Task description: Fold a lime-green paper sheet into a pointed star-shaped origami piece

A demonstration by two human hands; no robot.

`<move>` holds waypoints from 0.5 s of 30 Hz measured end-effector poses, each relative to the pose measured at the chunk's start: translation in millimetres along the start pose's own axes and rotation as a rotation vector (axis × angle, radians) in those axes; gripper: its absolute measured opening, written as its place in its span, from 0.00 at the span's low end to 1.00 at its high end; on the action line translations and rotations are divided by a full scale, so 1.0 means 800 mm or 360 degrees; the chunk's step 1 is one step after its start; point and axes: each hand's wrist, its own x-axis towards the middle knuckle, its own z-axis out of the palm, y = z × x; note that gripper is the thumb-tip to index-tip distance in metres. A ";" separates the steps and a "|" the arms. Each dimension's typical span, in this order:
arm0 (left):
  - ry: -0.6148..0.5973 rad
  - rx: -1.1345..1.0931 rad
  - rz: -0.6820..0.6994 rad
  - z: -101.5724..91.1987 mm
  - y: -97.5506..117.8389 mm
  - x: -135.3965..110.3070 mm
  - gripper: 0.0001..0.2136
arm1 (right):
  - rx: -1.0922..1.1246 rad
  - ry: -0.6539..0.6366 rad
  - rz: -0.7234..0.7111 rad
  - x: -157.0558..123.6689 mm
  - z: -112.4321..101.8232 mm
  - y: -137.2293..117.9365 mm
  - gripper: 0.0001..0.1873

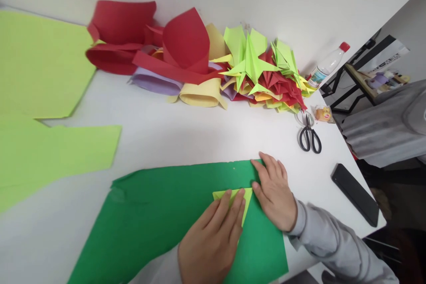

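Note:
A folded yellow-green paper triangle (247, 194) lies on a large dark green sheet (159, 204). My left hand (213, 235) rests on top of it, fingers stretched out flat and pressed side by side over its middle, hiding much of the lower part. Just to the right, my right hand (274, 191) lies open on the green sheet's upper right edge. Its fingers are spread, and the thumb tip is at or very near the triangle's right corner; I cannot tell whether they touch.
Large yellow-green sheets (36, 66) lie at left. Along the wall are curled red paper (186, 40) and a pile of folded paper stars (253, 64). At right are black scissors (309, 137), a bottle (328, 66), a wrapped snack (322, 114) and a black phone (355, 194).

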 end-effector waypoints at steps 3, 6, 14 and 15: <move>-0.0028 0.0040 0.0052 0.001 0.001 -0.002 0.18 | -0.0071 0.0043 -0.0004 0.000 0.003 -0.003 0.24; -0.0031 0.0045 0.0026 0.003 0.004 -0.005 0.18 | -0.0120 0.0063 0.0008 0.002 0.004 -0.006 0.25; 0.0175 0.0004 -0.0031 0.001 0.011 -0.002 0.18 | 0.0205 0.0244 -0.0780 0.008 0.010 -0.005 0.18; 0.0196 -0.0006 -0.0028 0.000 0.012 -0.001 0.18 | 0.0211 0.0243 -0.0824 0.009 0.010 -0.006 0.17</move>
